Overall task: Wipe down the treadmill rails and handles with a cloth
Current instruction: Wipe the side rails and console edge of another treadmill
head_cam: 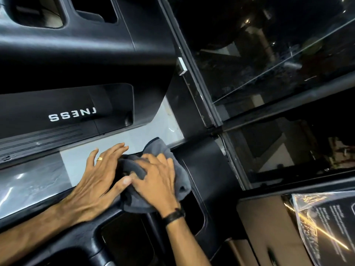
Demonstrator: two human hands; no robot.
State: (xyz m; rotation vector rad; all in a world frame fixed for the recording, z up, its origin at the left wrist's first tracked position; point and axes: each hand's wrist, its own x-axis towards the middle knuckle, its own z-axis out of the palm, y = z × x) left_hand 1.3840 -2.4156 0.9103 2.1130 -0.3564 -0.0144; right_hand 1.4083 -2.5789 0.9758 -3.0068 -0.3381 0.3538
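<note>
Dark glass panels [269, 73] stand behind the black treadmill [207, 169] where I work. My right hand [155, 181] presses the grey cloth [165, 150] onto the rail's bend, fingers spread flat; my left hand [99, 175] rests beside it, fingers straight, holding nothing. I should keep firm, even pressure and follow the curve.

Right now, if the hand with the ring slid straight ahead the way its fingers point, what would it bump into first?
The left hand points up and to the right, so its fingertips would probably first meet the bunched grey cloth that the right hand presses down. Depth is hard to judge; they might pass just beside it.
</note>
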